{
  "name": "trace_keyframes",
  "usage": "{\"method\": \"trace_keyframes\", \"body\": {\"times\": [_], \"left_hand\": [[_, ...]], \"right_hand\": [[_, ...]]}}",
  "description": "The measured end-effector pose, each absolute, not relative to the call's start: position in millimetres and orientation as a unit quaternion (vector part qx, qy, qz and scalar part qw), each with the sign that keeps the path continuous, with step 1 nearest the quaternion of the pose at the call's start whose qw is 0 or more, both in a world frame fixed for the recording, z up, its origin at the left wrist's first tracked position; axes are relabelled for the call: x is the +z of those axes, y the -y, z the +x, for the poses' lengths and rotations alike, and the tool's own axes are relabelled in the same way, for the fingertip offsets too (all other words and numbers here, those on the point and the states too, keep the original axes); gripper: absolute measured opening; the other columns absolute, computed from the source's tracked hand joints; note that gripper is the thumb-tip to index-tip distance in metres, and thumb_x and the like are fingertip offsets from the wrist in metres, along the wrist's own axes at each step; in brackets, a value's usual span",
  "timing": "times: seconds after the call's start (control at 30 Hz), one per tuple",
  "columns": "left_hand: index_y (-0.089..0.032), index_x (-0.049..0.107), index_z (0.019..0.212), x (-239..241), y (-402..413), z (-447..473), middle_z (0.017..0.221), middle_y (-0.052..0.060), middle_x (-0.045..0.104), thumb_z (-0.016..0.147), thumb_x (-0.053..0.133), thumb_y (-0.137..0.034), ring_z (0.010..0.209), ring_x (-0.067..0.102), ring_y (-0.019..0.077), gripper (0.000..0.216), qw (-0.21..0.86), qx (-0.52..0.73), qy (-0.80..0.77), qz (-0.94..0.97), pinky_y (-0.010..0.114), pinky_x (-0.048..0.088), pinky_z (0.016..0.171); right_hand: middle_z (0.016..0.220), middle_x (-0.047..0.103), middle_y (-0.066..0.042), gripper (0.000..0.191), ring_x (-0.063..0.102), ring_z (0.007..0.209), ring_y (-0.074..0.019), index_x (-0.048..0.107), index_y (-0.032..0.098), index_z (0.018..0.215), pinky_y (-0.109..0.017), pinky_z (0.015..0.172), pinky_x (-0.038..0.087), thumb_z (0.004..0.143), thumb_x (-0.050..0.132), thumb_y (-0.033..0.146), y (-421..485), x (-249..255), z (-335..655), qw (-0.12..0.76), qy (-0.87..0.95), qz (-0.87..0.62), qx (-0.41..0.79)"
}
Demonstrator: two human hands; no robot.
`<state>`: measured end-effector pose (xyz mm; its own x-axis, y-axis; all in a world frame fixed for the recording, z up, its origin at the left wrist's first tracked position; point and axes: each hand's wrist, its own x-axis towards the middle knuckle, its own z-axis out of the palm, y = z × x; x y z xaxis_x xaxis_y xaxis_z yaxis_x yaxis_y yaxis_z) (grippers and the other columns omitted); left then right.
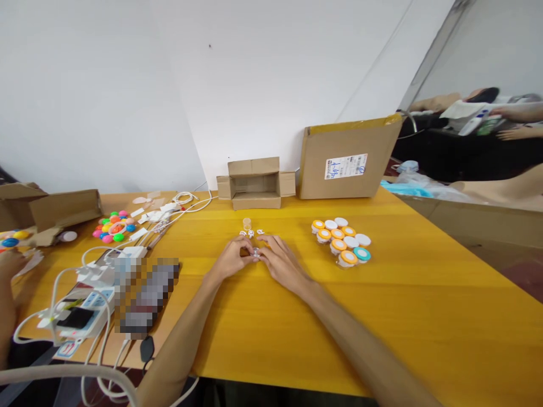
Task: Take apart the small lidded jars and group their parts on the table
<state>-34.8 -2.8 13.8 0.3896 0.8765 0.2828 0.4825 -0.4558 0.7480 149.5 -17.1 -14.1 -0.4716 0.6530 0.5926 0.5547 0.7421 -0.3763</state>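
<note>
My left hand (232,259) and my right hand (280,261) meet at the middle of the yellow table (424,294), fingertips pinched together on a small white die (256,254). Just beyond them lie three white dice (251,232) and a small clear cup (246,223). To the right stands a cluster of small jars (341,240) with orange, white and teal lids.
An open small cardboard box (255,183) and a larger box (348,158) stand at the back wall. Left are coloured balls (113,226), cables, a power strip (85,316) and another person's hand (12,265). At the far right lies someone's arm (520,133).
</note>
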Motion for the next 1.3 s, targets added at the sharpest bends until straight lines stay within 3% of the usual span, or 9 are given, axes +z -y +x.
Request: {"method": "trace_keyframes", "body": {"times": [0.63, 1.3], "left_hand": [[-0.019, 0.065, 0.066, 12.2, 1.8, -35.9, 0.080, 0.001, 0.068, 0.072, 0.074, -0.019, 0.078, 0.062, 0.0164, 0.011, 0.307, 0.347, -0.439, 0.770, 0.032, 0.050, 0.082], [-0.018, 0.065, 0.066, 11.1, 1.6, -36.6, 0.078, 0.002, 0.067, 0.071, 0.077, -0.023, 0.076, 0.061, 0.0159, 0.014, 0.315, 0.355, -0.443, 0.760, 0.029, 0.049, 0.076]], "right_hand": [[0.124, 0.060, -0.008, 0.024, 0.053, 0.118, -0.0256, 0.075, 0.027, 0.090, -0.051, 0.098, 0.046, 0.091, 0.054, 0.015, 11.8, -23.7, 145.1, 0.431, 0.796, -0.386, 0.181], [0.136, 0.057, -0.007, 0.017, 0.049, 0.123, -0.0286, 0.077, 0.029, 0.092, -0.056, 0.103, 0.040, 0.087, 0.061, 0.026, 14.5, -28.3, 141.6, 0.433, 0.736, -0.449, 0.265]]}}
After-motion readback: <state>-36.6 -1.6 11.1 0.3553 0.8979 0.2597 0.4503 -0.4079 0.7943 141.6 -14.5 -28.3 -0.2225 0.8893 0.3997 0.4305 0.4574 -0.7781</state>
